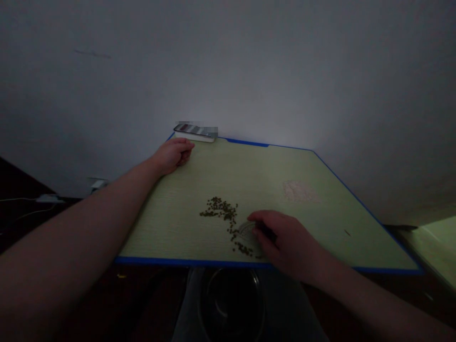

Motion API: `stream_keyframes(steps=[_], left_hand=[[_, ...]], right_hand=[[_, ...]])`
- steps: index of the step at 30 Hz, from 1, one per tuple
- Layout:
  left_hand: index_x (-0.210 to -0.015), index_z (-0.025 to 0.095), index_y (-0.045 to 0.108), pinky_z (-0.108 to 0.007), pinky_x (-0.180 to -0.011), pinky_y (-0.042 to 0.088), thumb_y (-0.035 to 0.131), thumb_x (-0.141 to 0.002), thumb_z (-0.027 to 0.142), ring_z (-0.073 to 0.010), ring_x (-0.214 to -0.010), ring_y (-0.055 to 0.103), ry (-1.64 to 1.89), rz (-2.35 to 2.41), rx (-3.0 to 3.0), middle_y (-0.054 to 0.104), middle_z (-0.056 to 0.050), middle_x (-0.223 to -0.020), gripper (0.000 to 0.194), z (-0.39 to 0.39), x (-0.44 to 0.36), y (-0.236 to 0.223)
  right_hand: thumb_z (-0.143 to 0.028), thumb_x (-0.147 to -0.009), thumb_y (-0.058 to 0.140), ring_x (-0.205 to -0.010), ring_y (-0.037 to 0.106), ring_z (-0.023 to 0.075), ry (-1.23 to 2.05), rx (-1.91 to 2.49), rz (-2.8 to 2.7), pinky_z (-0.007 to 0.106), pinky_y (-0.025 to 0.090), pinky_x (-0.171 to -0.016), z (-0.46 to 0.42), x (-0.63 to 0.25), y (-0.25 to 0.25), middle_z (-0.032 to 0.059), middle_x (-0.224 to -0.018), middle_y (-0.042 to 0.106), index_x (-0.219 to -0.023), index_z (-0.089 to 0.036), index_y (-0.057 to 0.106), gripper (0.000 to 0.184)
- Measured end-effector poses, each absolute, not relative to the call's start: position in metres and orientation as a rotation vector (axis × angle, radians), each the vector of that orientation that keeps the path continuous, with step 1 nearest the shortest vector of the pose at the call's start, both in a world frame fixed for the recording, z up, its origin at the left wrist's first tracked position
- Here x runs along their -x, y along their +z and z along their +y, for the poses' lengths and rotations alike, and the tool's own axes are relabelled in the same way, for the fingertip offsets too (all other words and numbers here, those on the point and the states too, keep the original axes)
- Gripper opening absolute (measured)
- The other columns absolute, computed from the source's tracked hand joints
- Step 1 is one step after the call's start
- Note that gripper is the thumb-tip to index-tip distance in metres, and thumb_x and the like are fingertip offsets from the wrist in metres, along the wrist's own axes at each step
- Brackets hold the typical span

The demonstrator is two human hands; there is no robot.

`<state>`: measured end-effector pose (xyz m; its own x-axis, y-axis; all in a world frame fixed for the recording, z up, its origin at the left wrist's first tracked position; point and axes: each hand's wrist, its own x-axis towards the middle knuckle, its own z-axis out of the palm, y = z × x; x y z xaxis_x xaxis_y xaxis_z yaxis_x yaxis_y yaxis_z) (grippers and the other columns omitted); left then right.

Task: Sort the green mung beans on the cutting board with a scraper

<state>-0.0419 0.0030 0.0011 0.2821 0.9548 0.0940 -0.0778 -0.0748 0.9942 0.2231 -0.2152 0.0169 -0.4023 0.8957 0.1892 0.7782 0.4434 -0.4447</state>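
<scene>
My right hand (285, 237) is closed near the table's front edge. It grips a clear, curved-edged piece (245, 229), perhaps plastic, which touches the tabletop beside small dark green-brown beans (223, 208). These beans lie in a loose cluster, with a trail running down towards the front edge. My left hand (175, 154) rests with curled fingers at the table's far left; nothing shows in it, though its palm is hidden. To the right lies a thin patch of pale, rice-like grains (299, 191). Below the front edge, at my lap, is a dark shiny round bowl or pot (232, 304).
A pale green table (249, 166) with blue edging stands against a grey wall. On its far left corner, close to my left hand, a phone-like slab sits on a white box (195, 137). A small dark sliver (347, 232) lies at right. Cables (50, 198) run on the left.
</scene>
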Motion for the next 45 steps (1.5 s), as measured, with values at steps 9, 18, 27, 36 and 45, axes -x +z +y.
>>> stream_keyframes(steps=[9,18,27,36,45], left_hand=[[-0.054,0.018,0.039,-0.022,-0.037,0.013,0.054,-0.073,0.016,-0.0038,-0.034,0.029,1.084,0.906,-1.352,0.034,0.005,-0.042,0.025,0.002,0.042,0.002],[-0.055,0.018,0.038,-0.022,-0.036,0.014,0.054,-0.073,0.015,-0.0040,-0.034,0.031,1.102,0.911,-1.343,0.034,0.006,-0.043,0.024,0.002,0.041,0.002],[-0.055,0.018,0.038,-0.022,-0.036,0.015,0.053,-0.073,0.015,-0.0041,-0.035,0.031,1.092,0.908,-1.351,0.034,0.006,-0.042,0.024,0.002,0.042,0.002],[-0.056,0.018,0.037,-0.021,-0.035,0.015,0.056,-0.072,0.017,-0.0041,-0.035,0.031,1.079,0.903,-1.364,0.035,0.005,-0.043,0.025,0.004,0.043,0.000],[-0.054,0.018,0.037,-0.023,-0.034,0.014,0.055,-0.071,0.015,-0.0045,-0.034,0.029,1.085,0.901,-1.341,0.034,0.005,-0.042,0.024,0.001,0.041,0.003]], right_hand=[[-0.017,-0.082,0.045,-0.074,0.059,0.0160,0.326,1.551,-2.232,0.028,0.043,-0.063,-0.211,-0.235,0.018,0.0052,-0.083,0.065,-0.098,-0.018,0.058,0.021],[-0.017,-0.082,0.045,-0.074,0.058,0.0156,0.345,1.511,-2.248,0.028,0.043,-0.065,-0.199,-0.232,0.019,0.0059,-0.086,0.065,-0.100,-0.017,0.058,0.023],[-0.017,-0.082,0.044,-0.073,0.058,0.0148,0.424,1.438,-2.263,0.027,0.043,-0.063,-0.208,-0.221,0.020,0.0057,-0.085,0.065,-0.100,-0.017,0.058,0.023],[-0.017,-0.081,0.045,-0.072,0.059,0.0154,0.403,1.547,-2.222,0.027,0.042,-0.063,-0.206,-0.227,0.022,0.0059,-0.082,0.066,-0.100,-0.017,0.059,0.023],[-0.016,-0.081,0.045,-0.076,0.058,0.0157,0.502,1.438,-2.280,0.029,0.044,-0.069,-0.209,-0.220,0.022,0.0058,-0.087,0.065,-0.100,-0.017,0.059,0.023]])
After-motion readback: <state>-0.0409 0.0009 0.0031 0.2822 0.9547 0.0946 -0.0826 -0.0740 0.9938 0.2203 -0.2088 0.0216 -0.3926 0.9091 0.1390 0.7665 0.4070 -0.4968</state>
